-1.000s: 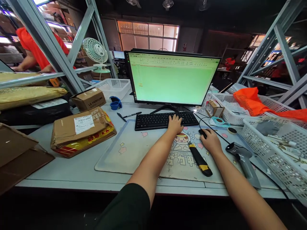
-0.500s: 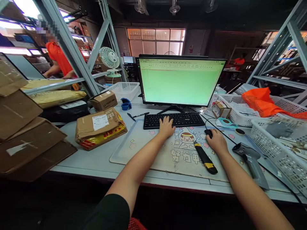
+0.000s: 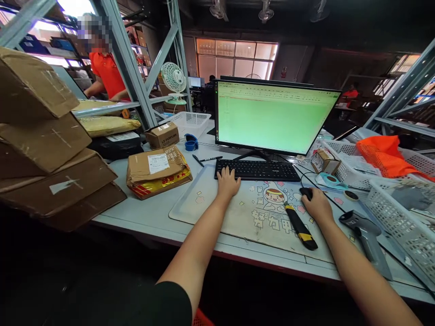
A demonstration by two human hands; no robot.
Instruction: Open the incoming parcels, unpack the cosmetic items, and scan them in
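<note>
My left hand [image 3: 227, 182] rests with its fingers spread flat on the left end of the black keyboard [image 3: 258, 170]. My right hand [image 3: 316, 203] is curled over a black mouse [image 3: 306, 193] on the printed desk mat [image 3: 258, 213]. Between my hands a black and yellow utility knife [image 3: 301, 225] lies on the mat. The monitor [image 3: 275, 117] behind the keyboard shows a green spreadsheet.
A brown parcel [image 3: 158, 170] lies left of the mat, with a stack of cardboard boxes [image 3: 44, 149] at the far left. A grey barcode scanner [image 3: 365, 235] and white baskets [image 3: 404, 213] sit on the right. A person in an orange shirt [image 3: 107, 72] works behind the left shelving.
My view has swung left and back. My left hand has slid from the middle of the keyboard to its left end. My right hand has stayed on the mouse.
</note>
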